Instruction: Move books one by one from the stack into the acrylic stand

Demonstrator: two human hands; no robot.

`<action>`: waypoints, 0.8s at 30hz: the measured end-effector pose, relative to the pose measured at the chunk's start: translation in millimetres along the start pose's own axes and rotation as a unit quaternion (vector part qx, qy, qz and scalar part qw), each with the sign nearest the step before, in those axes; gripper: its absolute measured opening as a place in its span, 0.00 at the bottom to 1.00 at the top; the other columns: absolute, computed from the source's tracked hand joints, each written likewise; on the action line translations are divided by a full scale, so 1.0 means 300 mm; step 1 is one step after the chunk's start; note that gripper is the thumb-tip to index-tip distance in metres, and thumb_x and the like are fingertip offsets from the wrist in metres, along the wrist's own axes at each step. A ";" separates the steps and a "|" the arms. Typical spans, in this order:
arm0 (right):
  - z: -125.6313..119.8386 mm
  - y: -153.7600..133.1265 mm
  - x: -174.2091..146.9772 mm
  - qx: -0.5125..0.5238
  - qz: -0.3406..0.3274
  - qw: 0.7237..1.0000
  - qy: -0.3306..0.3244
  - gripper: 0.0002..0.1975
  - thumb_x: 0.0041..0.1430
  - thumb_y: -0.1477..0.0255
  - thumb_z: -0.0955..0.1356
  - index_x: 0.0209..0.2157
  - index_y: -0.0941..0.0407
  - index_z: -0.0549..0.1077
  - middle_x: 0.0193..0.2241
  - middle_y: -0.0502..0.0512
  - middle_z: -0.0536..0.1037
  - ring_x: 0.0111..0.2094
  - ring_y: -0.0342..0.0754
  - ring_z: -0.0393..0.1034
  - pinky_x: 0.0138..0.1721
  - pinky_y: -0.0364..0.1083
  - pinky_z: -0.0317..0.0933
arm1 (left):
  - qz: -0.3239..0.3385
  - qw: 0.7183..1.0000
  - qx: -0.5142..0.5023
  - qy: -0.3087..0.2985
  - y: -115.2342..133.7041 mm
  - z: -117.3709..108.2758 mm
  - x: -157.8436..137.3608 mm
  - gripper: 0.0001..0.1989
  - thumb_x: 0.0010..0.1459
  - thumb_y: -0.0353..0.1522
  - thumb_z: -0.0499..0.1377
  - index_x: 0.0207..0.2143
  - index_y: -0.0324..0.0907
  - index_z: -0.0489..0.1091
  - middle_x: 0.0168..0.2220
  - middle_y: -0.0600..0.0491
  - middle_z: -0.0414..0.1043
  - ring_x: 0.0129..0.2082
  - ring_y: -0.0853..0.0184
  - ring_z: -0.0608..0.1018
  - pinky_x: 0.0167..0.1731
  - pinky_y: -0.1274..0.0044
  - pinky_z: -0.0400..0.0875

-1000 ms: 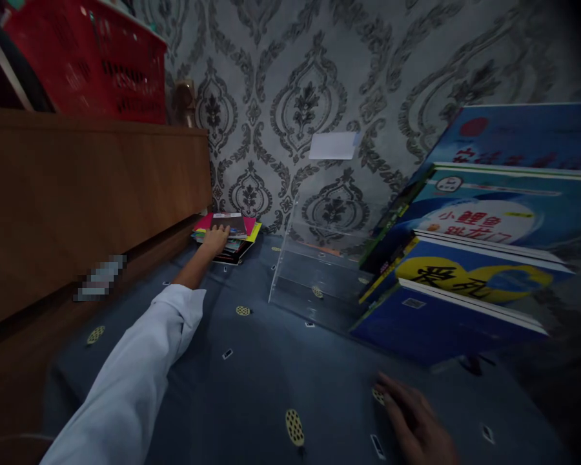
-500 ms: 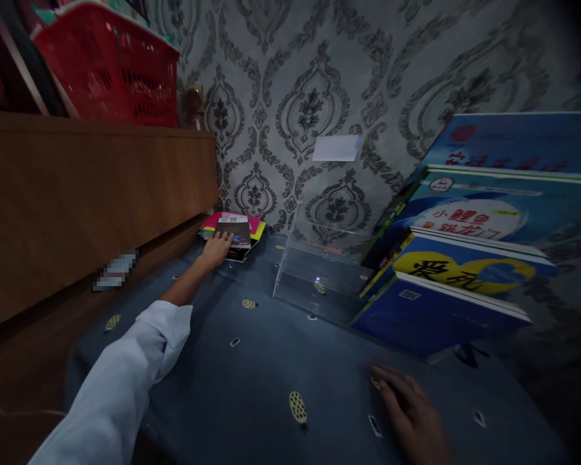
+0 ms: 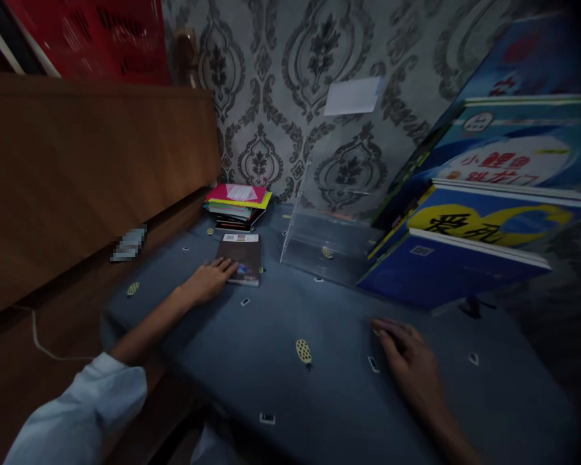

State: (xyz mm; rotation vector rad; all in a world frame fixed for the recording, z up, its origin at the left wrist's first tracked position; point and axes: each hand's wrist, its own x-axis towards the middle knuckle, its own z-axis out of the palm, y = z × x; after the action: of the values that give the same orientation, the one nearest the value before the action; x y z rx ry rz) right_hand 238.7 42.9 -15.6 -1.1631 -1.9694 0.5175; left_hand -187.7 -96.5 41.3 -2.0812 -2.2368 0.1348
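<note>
A thin dark-covered book [image 3: 244, 255] with a white label strip along its far edge lies in front of the book stack. My left hand [image 3: 210, 279] has its fingers over the book's left side and near corner; the thumb is hidden. A pile of books [image 3: 237, 206], pink and yellow on top, sits behind it near the wall. My right hand [image 3: 411, 355] rests on the dark blue patterned tablecloth [image 3: 339, 394] with its fingers loosely bent, and I see nothing in it. Beyond that hand, a clear acrylic book stand [image 3: 326, 242] leans back toward the wall.
Several picture books [image 3: 458, 268] stand in tiers at the right. A white card [image 3: 352, 97] is at the top of the clear stand. On the left, a wooden cabinet [image 3: 97, 155] carries a red basket [image 3: 126, 39]. A white cable [image 3: 41, 342] runs below the cabinet.
My left hand has brought the dark book off the top of the pile and toward me. My right hand stays in about the same spot on the table. The view has tilted down.
</note>
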 end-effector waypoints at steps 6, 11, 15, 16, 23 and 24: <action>0.010 0.005 -0.007 -0.006 -0.005 1.000 0.008 0.16 0.58 0.59 0.64 0.36 0.52 0.80 0.40 0.58 0.79 0.42 0.57 0.75 0.43 0.56 0.70 | 0.089 0.981 -0.172 -0.026 -0.118 0.004 0.108 0.22 0.68 0.41 0.51 0.61 0.48 0.66 0.60 0.50 0.71 0.58 0.61 0.74 0.57 0.72 0.66; 0.002 -0.007 -0.006 0.000 -0.012 1.000 -0.003 0.14 0.58 0.61 0.64 0.36 0.51 0.80 0.38 0.59 0.80 0.42 0.58 0.75 0.43 0.58 0.70 | -0.030 0.979 -0.180 0.087 -0.172 0.062 0.343 0.20 0.66 0.36 0.52 0.58 0.38 0.68 0.57 0.42 0.72 0.57 0.57 0.73 0.59 0.67 0.65; 0.001 -0.009 -0.007 -0.002 -0.010 1.000 0.002 0.14 0.59 0.62 0.64 0.36 0.52 0.80 0.39 0.59 0.80 0.42 0.58 0.75 0.44 0.58 0.70 | -0.062 0.975 -0.181 0.116 -0.156 0.127 0.396 0.21 0.68 0.34 0.48 0.58 0.34 0.68 0.55 0.38 0.72 0.57 0.54 0.72 0.60 0.62 0.62; 0.002 -0.009 -0.008 0.001 -0.011 1.000 -0.001 0.15 0.59 0.62 0.64 0.37 0.53 0.80 0.39 0.60 0.80 0.42 0.58 0.75 0.44 0.58 0.70 | -0.065 0.974 -0.180 0.122 -0.151 0.139 0.391 0.21 0.68 0.34 0.48 0.58 0.34 0.67 0.55 0.39 0.72 0.57 0.54 0.72 0.60 0.62 0.62; 0.009 -0.024 -0.014 0.010 -0.014 1.000 -0.018 0.14 0.60 0.66 0.64 0.38 0.53 0.80 0.42 0.59 0.79 0.44 0.56 0.74 0.45 0.57 0.69 | -0.039 0.974 -0.174 0.140 -0.090 0.164 0.286 0.21 0.69 0.36 0.47 0.59 0.38 0.67 0.58 0.43 0.70 0.60 0.56 0.69 0.62 0.63 0.61; 0.010 -0.029 -0.016 0.010 -0.017 1.000 -0.022 0.14 0.60 0.67 0.63 0.38 0.53 0.80 0.42 0.59 0.79 0.44 0.56 0.74 0.45 0.56 0.69 | -0.033 0.975 -0.173 0.139 -0.073 0.163 0.270 0.22 0.69 0.36 0.47 0.60 0.38 0.66 0.59 0.42 0.69 0.60 0.56 0.69 0.62 0.63 0.61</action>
State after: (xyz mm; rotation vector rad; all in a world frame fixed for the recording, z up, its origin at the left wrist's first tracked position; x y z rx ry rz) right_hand 232.9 34.7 -13.6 -1.1124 -2.0130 0.5479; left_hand -221.2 -17.6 -4.5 -2.0153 -2.2745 -0.5542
